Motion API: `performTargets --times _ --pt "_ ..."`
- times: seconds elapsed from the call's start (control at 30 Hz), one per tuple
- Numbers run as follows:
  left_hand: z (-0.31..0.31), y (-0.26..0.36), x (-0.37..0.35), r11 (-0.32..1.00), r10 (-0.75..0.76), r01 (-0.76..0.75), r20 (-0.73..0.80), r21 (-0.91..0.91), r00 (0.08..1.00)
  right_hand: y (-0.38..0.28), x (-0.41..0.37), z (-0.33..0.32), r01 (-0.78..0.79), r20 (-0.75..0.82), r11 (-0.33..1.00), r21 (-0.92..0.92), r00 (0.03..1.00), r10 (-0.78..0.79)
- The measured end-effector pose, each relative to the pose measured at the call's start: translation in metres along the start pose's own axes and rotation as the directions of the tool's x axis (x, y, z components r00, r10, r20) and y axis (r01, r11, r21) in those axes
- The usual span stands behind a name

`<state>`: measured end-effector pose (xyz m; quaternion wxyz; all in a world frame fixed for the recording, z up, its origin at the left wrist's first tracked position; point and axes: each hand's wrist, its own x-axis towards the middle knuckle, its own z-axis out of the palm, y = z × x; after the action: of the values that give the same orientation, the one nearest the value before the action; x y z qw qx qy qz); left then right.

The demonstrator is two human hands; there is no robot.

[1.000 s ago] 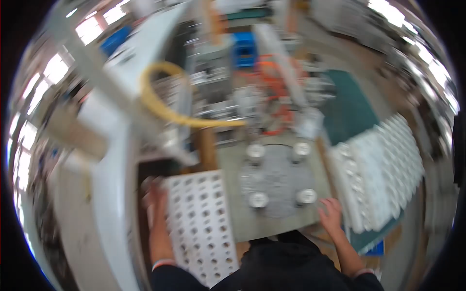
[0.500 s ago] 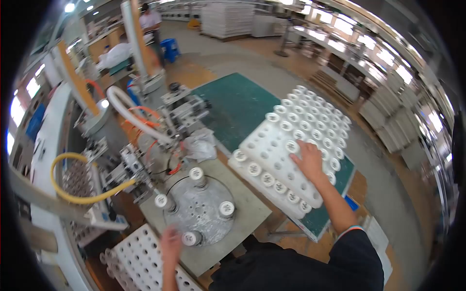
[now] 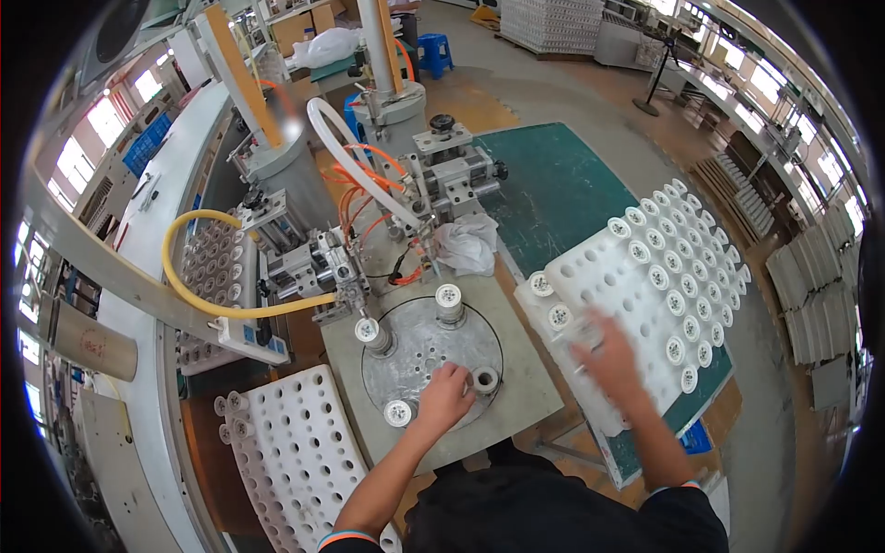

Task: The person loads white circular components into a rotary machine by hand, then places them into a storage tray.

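Note:
My left hand (image 3: pixel 446 398) is over the round metal plate (image 3: pixel 419 355), its fingers pressed together beside an open-topped holder (image 3: pixel 485 379); what they hold, if anything, is hidden. White round parts with patterned tops sit on the other holders: one at the back (image 3: pixel 449 296), one at the left (image 3: pixel 367 331) and one at the front (image 3: pixel 397 413). My right hand (image 3: pixel 610 361), smeared by motion, is above the near side of the upper white tray (image 3: pixel 590 276). Something pale shows by its fingers, too blurred to make out. Many white parts (image 3: pixel 675 302) stand in that tray's right section.
Metal clamps (image 3: pixel 313 267) with a yellow hose (image 3: pixel 175 276) and orange tubes stand behind the plate. A clear plastic bag (image 3: pixel 466 244) lies beside them. At the lower left is a holed white tray (image 3: pixel 300 452). The trays at right rest on a green table (image 3: pixel 553 175).
The view has shifted, moving the scene right. My left hand has moved from the plate's left edge onto it, beside the open-topped holder. My right hand has moved toward the tray's near-left side.

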<state>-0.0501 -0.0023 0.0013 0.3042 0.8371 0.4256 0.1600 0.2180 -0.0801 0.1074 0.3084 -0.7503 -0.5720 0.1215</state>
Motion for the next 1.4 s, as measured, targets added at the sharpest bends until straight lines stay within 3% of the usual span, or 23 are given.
performTargets --times 0.03,0.1,0.2,0.3,0.4,0.43,0.5,0.53,0.6,0.63,0.7,0.73,0.8,0.83,0.9,0.93,0.97,1.0,1.1,1.2,1.27,1.3,1.4 --pt "-0.002 -0.003 -0.004 1.000 -0.006 0.006 -0.002 0.002 1.000 -0.009 -0.008 0.027 0.066 0.120 0.992 0.104 0.990 -0.079" --pt "-0.007 -0.010 -0.016 0.984 -0.175 0.176 0.085 -0.005 0.981 -0.012 -0.016 0.088 0.101 0.298 0.994 0.048 0.948 -0.111" --pt "-0.017 -0.006 -0.028 0.982 -0.185 0.184 -0.022 -0.047 0.982 0.015 -0.024 0.163 0.233 0.381 0.971 -0.049 0.903 -0.197" --pt "-0.022 -0.009 -0.030 0.983 -0.170 0.156 -0.166 -0.094 0.971 0.024 -0.037 0.182 0.241 0.382 0.967 -0.078 0.903 -0.194" --pt "-0.029 -0.005 -0.021 0.974 -0.195 0.176 -0.132 -0.139 0.972 0.015 -0.051 0.183 0.298 0.378 0.953 -0.061 0.890 -0.255" --pt "-0.027 -0.005 -0.017 0.975 -0.193 0.175 -0.131 -0.140 0.972 0.006 -0.054 0.175 0.297 0.377 0.953 -0.063 0.891 -0.253" --pt "-0.018 -0.007 -0.005 0.981 -0.167 0.153 -0.110 -0.119 0.980 -0.010 -0.058 0.152 0.010 0.428 0.998 0.057 0.903 -0.033" --pt "-0.011 -0.006 0.001 0.981 -0.166 0.152 -0.111 -0.122 0.980 -0.003 -0.057 0.150 0.010 0.428 0.998 0.054 0.903 -0.032" --pt "0.004 0.000 0.012 0.991 -0.133 0.129 -0.124 -0.041 0.983 0.020 -0.056 0.148 -0.183 0.300 0.976 0.118 0.943 0.141" --pt "0.011 0.007 0.017 0.991 -0.133 0.129 -0.122 -0.041 0.984 0.033 -0.051 0.152 -0.185 0.300 0.976 0.119 0.943 0.142" --pt "0.021 0.019 0.027 0.991 -0.054 0.061 -0.062 0.122 0.997 0.052 -0.037 0.160 -0.181 0.069 0.953 0.242 0.983 0.169" --pt "0.031 0.017 0.030 0.990 -0.056 0.063 -0.066 0.123 0.996 0.048 -0.031 0.159 -0.176 0.070 0.954 0.243 0.984 0.164" --pt "0.050 0.001 0.035 0.948 -0.025 -0.044 0.213 0.315 0.977 0.033 -0.015 0.160 -0.158 0.007 0.943 0.293 0.987 0.164" --pt "0.040 0.005 0.030 0.947 -0.037 -0.031 0.204 0.319 0.978 0.030 -0.010 0.159 -0.150 0.016 0.943 0.298 0.988 0.153" --pt "-0.003 0.005 -0.007 0.993 -0.062 0.058 0.034 0.102 0.997 0.009 -0.005 0.184 0.327 0.036 0.942 0.074 0.943 -0.331" --pt "-0.019 -0.003 -0.023 0.985 -0.119 0.117 0.007 0.129 0.993 0.003 -0.005 0.195 0.358 0.057 0.925 0.127 0.929 -0.367" --pt "-0.036 -0.013 -0.042 0.982 -0.165 0.171 -0.077 0.079 0.983 0.002 -0.007 0.206 0.401 0.154 0.916 0.000 0.905 -0.396" --pt "-0.051 -0.023 -0.061 0.977 -0.207 0.214 -0.164 0.025 0.964 0.003 -0.006 0.217 0.456 0.245 0.880 -0.129 0.875 -0.417" --pt "-0.101 -0.075 -0.121 0.857 -0.504 0.512 -0.282 -0.051 0.816 0.004 -0.003 0.238 0.463 0.299 0.872 -0.158 0.864 -0.405" --pt "-0.142 -0.151 -0.167 0.732 -0.562 0.681 -0.544 0.023 0.623 -0.013 -0.002 0.219 0.355 0.360 0.926 -0.129 0.887 -0.289" --pt "-0.175 -0.192 -0.182 0.648 -0.624 0.762 -0.582 -0.012 0.522 -0.008 -0.009 0.213 0.460 0.099 0.881 -0.112 0.887 -0.451" --pt "-0.192 -0.197 -0.182 0.572 -0.672 0.820 -0.590 -0.030 0.447 -0.008 -0.014 0.209 0.456 0.099 0.882 -0.116 0.889 -0.447" --pt "-0.207 -0.249 -0.184 0.595 -0.668 0.802 -0.583 -0.047 0.462 -0.004 -0.034 0.195 0.284 -0.010 0.959 -0.003 0.959 -0.284"
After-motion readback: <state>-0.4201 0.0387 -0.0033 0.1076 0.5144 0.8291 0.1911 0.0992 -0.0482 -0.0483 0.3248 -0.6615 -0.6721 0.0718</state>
